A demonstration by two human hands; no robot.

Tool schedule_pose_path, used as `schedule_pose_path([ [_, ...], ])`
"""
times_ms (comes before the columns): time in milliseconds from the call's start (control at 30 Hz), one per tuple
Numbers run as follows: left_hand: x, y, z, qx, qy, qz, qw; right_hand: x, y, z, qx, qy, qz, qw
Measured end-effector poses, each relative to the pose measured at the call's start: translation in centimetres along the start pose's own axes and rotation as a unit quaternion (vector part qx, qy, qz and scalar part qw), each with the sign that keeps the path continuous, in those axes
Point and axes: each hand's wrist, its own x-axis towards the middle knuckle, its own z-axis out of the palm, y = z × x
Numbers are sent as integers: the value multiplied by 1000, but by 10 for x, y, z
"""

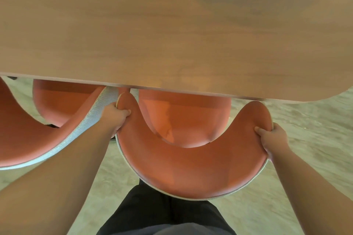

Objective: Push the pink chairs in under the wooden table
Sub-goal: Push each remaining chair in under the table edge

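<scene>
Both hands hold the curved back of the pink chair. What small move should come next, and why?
Probably a short, straight push forward. The left hand and right hand grip the two ends of the chair back, and much of the seat shows outside the table edge.

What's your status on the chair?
Both hands, left and right, gripping chair backrest. Seat partly under table. Second chair close on left.

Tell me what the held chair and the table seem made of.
Held chair: pink upholstery, probably soft matte fabric; its grey edge trim looks woven, with visible ribbing on the neighbouring chair. Table: wood or wood-look veneer, smooth satin finish with faint grain streaks.
</scene>
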Motion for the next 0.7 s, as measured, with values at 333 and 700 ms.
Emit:
schedule_pose_path([
  [333,23,-6,-29,-4,-8,14,1000,-13,-10,30,-3,-1,-3,1000],
  [700,34,20,-2,26,-12,31,999,14,-19,18,-4,19,-3,1000],
])
